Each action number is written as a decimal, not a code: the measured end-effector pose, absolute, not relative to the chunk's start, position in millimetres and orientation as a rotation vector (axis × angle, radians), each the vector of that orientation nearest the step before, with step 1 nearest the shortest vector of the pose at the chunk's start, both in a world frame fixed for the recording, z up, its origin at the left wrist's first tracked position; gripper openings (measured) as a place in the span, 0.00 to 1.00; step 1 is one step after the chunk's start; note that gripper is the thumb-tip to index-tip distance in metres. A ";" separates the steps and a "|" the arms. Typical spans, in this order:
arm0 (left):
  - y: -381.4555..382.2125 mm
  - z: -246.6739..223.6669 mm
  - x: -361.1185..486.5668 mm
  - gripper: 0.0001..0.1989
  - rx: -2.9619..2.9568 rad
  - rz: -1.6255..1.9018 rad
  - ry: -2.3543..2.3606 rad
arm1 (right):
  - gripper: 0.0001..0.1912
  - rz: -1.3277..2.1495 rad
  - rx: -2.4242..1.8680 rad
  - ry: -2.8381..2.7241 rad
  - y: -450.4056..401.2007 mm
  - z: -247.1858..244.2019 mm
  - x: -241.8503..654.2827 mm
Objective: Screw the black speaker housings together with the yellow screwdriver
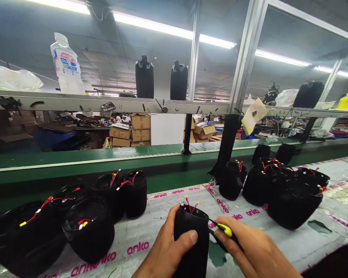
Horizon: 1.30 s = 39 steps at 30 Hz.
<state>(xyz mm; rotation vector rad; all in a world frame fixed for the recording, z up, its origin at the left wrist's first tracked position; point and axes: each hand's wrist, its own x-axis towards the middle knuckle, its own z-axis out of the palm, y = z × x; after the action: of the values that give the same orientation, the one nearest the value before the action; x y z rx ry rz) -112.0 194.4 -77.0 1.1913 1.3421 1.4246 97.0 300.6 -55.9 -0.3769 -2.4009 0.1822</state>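
A black fabric-covered cylinder (193, 247) stands upright at the bottom centre, with red wires and yellow connectors rising from its open top. My left hand (174, 241) is wrapped round its left side, thumb across the front. In my right hand (243, 243) is a tool with a yellow and black handle (224, 229), its thin dark shaft pointing at the right side of the cylinder's rim. Whether the tip touches the rim or goes under it is too small to tell. A black strap hangs beside the cylinder, close to my right fingers.
Several black cylinders with red wires stand at the left (89, 231) and right (292, 200) on the printed sheet (162, 212). Behind runs a green surface (168, 173). A metal shelf (118, 105) above holds a bottle (68, 65) and more cylinders. A dark post (227, 143) rises behind.
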 end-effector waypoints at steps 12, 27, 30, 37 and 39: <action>197.0 -57.9 -98.2 0.29 1.287 1.489 1.531 | 0.07 -0.126 -0.322 -2.578 293.7 -48.8 111.7; 196.7 -44.2 -87.5 0.26 1.222 1.430 1.833 | 0.10 -0.432 -0.317 -2.505 286.8 -53.6 87.0; 197.0 -45.0 -86.3 0.27 1.224 1.432 1.855 | 0.10 -0.478 -0.322 -2.524 287.9 -54.4 89.4; 197.8 -51.0 -85.6 0.31 1.237 1.444 1.851 | 0.12 -0.426 -0.294 -2.473 286.8 -50.0 91.8; 197.8 -52.5 -86.3 0.33 1.240 1.441 1.854 | 0.12 -0.426 -0.296 -2.468 286.9 -48.9 91.6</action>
<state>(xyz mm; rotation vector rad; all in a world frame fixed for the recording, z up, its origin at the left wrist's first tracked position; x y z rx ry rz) -86.3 197.8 -52.5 1.2400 1.8538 1.4413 91.6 286.9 -48.9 -0.2960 -2.4684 -0.4258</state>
